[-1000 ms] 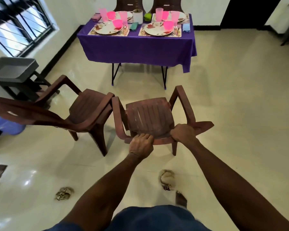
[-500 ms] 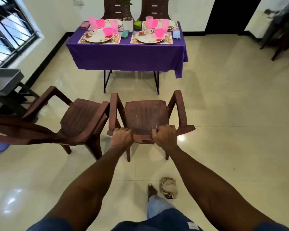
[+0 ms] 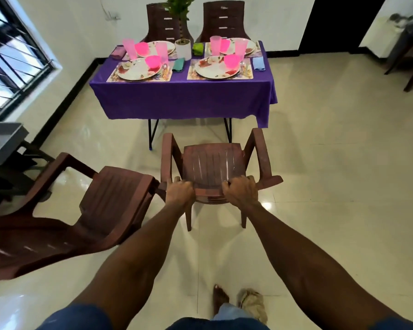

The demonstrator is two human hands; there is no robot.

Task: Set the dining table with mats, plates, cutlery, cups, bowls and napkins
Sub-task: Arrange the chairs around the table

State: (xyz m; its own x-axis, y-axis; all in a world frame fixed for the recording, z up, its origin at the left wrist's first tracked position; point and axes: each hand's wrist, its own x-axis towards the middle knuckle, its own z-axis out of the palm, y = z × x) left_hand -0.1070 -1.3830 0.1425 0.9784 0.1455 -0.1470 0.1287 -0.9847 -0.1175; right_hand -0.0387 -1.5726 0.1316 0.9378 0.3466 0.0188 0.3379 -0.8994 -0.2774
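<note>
Fingers (image 3: 180,186) of both hands curl over chair (image 3: 214,163) backrest.

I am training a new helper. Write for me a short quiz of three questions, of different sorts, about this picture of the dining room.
1. True or false: both hands grip the back of the brown chair.
2. How many floral plates lie along the near edge of the purple table? A one, B two, C four.
3. Fill in: the second free chair stands on the person's ____ side.

Key: 1 true: left hand, right hand. 2 B. 3 left.
</note>
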